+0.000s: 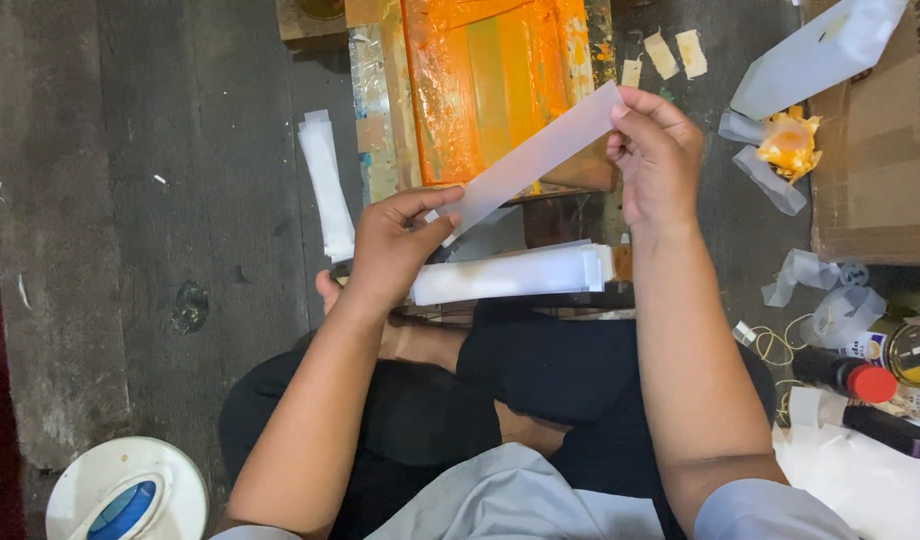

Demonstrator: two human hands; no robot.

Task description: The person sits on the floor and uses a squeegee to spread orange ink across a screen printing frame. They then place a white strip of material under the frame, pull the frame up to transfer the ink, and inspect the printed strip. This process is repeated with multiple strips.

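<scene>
Head view, looking straight down: the left hand [395, 240] and the right hand [655, 160] share one long translucent strip [535, 160], thin, frosted, plastic-looking and flat; left fingers are pinched shut on its lower end, right fingers clamped on its upper end; the strip's long axis runs on a diagonal, low at the left, rising to the right, held up in the air over the orange printing screen [490, 90]; that screen is a framed rectangle, its mesh smeared with glossy orange ink, its edges taped with shiny silver foil; just below the hands a stack of the same strips [510, 273] lies nearly level, long axis left to right, edges squared up; a second white pile [327, 185] rests on the rough grey wooden floor [130, 200], running top to bottom beside the screen; to the right, a brown cardboard box [875, 160] with a white plastic bag [820, 55] poking out of it; an ink-stained crumpled rag [790, 145] beside it; lower right, a dark bottle with a red cap [845, 375] lies on its side next to a round tin [915, 350], contents not readable; bottom left, a white round lid with a blue oval [125, 495].
</scene>
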